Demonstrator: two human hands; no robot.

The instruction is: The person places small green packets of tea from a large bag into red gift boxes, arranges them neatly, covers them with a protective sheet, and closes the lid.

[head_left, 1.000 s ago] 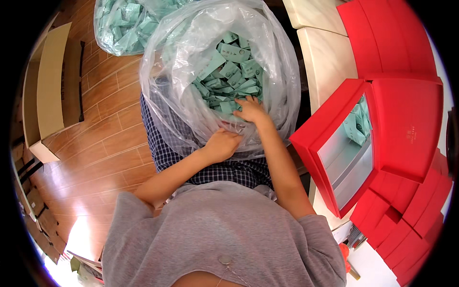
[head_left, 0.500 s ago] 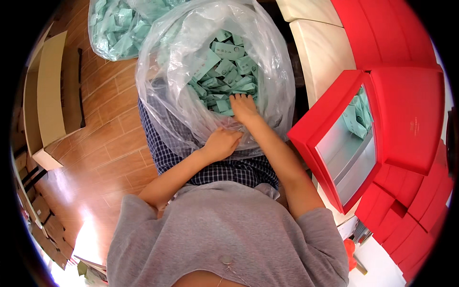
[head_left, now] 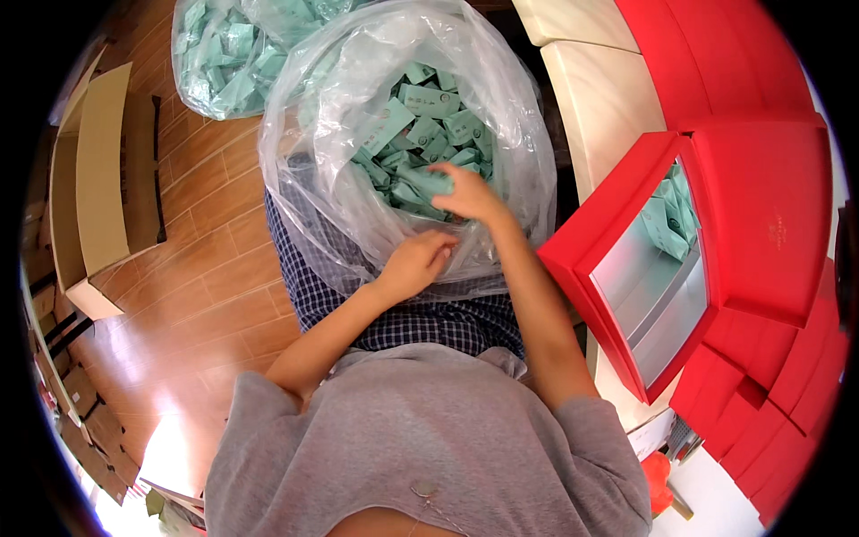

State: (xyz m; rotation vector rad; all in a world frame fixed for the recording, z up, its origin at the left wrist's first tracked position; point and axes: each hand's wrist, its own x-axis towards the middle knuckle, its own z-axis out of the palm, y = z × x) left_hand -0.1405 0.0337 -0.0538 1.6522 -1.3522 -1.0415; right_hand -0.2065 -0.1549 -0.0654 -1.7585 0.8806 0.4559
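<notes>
A large clear plastic bag stands open between my legs, filled with small pale-green packets. Inside its mouth, my right hand has thumb and forefinger around the end of one green packet; its other fingers are partly hidden. My left hand is closed at the near rim of the bag, gripping a fold of the plastic. To my right, a red box sits tilted with its lid folded back. Several green packets lie in the far end of its silver-lined inside.
A second clear bag of green packets lies on the wooden floor at far left. An open cardboard box stands at the left. Stacked red boxes fill the right side, beside a cream padded seat.
My right hand has turned and spread its thumb and forefinger around a packet, shifting slightly right. My left hand stays at the bag's rim. The view has shifted a little.
</notes>
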